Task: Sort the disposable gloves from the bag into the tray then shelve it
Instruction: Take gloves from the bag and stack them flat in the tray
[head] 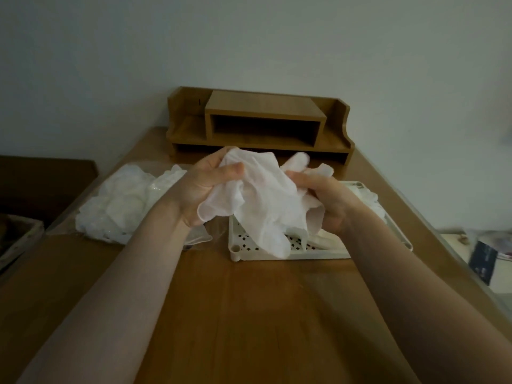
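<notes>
A bunch of white disposable gloves (pixel 263 200) hangs over the near end of the white perforated tray (pixel 249 252). My left hand (pixel 205 187) grips the bunch from the left and my right hand (pixel 327 200) grips it from the right. More gloves (pixel 370 199) lie at the tray's far right, partly hidden by my right arm. A clear plastic bag of white gloves (pixel 119 206) lies on the table to the left of the tray.
A wooden desk shelf (pixel 260 126) with an open slot stands against the wall behind the tray. The wooden table (pixel 249 314) has edges close on both sides. A basket (pixel 19 239) sits off the left edge, and a box (pixel 484 261) off the right.
</notes>
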Available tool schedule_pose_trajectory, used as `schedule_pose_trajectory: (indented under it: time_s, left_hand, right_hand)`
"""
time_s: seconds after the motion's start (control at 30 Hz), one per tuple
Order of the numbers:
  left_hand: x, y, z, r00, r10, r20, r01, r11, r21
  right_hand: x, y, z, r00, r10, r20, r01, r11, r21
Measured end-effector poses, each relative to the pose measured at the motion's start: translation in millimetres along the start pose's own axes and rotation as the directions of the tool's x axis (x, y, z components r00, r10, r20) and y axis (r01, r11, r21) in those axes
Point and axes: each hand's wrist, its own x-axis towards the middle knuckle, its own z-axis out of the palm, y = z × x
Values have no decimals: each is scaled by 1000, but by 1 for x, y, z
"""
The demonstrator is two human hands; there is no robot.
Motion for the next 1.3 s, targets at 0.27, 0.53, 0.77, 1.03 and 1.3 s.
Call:
schedule_pose_trajectory:
  time_s: [0.27, 0.53, 0.77, 1.03, 1.3]
  left_hand:
    - [7, -22, 31, 981, -101, -168, 134, 971, 197]
    - [42, -26, 59, 994, 33, -108, 11, 924, 383]
    - [75, -44, 42, 935, 78, -345, 330, 159, 931]
    - [83, -38, 25, 937, 72, -343, 346, -26, 938]
    - [78, -40, 42, 932, 312, -182, 204, -38, 978]
  right_hand:
    - [-42, -9, -53, 903, -334, -270, 280, 934, -219]
    - [-50, -41, -90, 761, -488, -428, 170, 787, -594]
    - [6, -14, -113, 800, -432, -417, -174, 498, -849]
    - [17, -8, -124, 772, -507, -382, -178, 405, -897]
    - [0, 0, -99, 738, -658, -154, -150, 62, -987]
